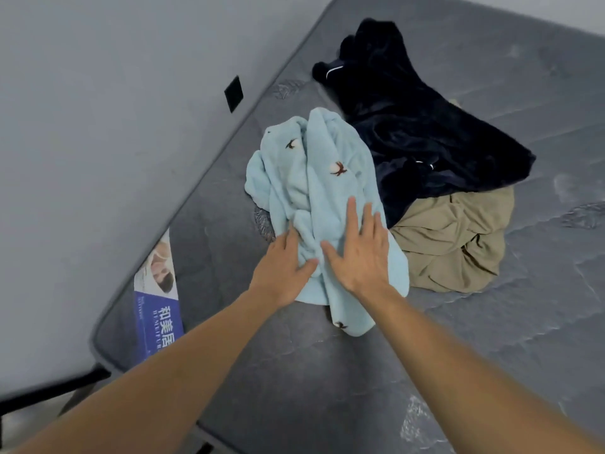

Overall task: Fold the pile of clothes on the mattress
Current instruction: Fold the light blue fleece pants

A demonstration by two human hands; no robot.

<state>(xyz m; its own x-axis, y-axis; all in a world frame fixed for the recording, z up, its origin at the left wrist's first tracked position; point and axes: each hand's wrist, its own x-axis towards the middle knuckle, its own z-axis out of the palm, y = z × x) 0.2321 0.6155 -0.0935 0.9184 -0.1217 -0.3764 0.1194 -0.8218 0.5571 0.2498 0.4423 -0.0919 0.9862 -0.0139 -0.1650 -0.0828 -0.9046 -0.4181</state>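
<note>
The first garment of the pile is being engaged; no item has yet been folded. A light blue fleece garment (314,198) lies crumpled on the grey mattress (327,388), nearest the person, and both hands are placed on its near end.

The left hand (281,270) rests on the lower left part of the garment; its thumb lies along a ridge of fabric, while the fingers run into the folds and are partly hidden, so it cannot be told whether cloth is pinched. The right hand (360,253) lies flat on the garment with fingers straight and spread; nothing is held in its grip.

The next move is judged to call for the garment to be drawn clear of the other clothes and spread flat on the bare mattress toward the person. Edges or corners would have to be located first, since the garment is bunched lengthwise and none can be identified.

The light blue garment appears thick and plush, printed with small brown-and-white motifs. Touching its far right side, a dark navy garment (425,126) with thin white trim is heaped. A khaki garment (451,240) lies just beside the blue one on the right, partly under the navy one. All three are unfolded.
</note>
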